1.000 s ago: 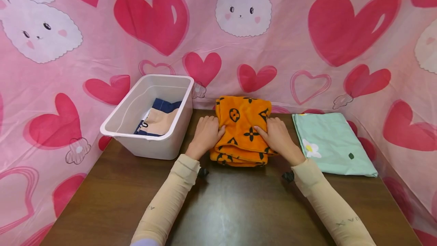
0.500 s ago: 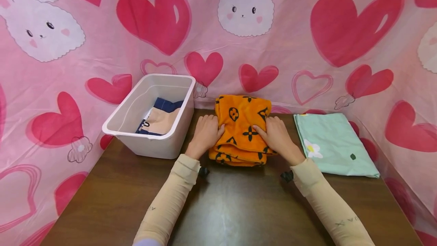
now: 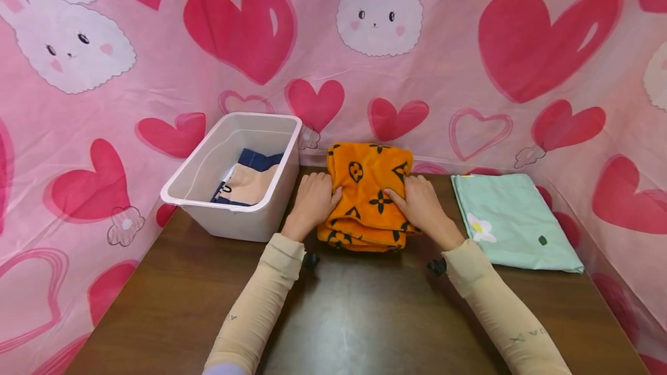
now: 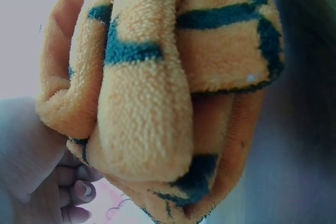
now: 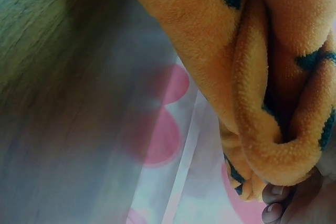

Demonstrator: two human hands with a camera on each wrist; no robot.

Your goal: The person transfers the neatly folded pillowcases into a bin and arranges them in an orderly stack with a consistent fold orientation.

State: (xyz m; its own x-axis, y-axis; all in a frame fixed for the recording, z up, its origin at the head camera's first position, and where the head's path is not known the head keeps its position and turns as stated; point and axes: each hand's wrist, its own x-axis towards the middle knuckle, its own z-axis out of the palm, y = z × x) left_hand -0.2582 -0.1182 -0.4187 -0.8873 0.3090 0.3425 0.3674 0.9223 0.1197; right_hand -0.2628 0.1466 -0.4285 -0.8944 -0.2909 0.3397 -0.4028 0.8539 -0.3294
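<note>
A folded orange fleece cloth with dark flower and diamond marks (image 3: 370, 190) is between both hands at the back of the table. My left hand (image 3: 314, 198) grips its left side, thumb on top. On its right side my right hand (image 3: 421, 201) grips it the same way, thumb over the upper face. Thick rolled folds of the cloth (image 4: 147, 114) fill the left wrist view, with curled fingertips (image 4: 83, 191) at its lower edge. In the right wrist view the layered cloth (image 5: 210, 40) hangs over fingertips (image 5: 274, 192) at the lower right.
Left of the cloth stands a pale grey plastic bin (image 3: 239, 224) holding a folded navy and beige cloth (image 3: 252, 181). A folded mint-green cloth with a white flower (image 3: 521, 213) lies to the right on the brown wooden table (image 3: 344, 317). Behind hangs a pink heart-print curtain (image 3: 323, 33).
Both hands keep their grip on the orange cloth, which sits almost as before. The head view has shifted slightly, so the bin and green cloth appear a little further right.
</note>
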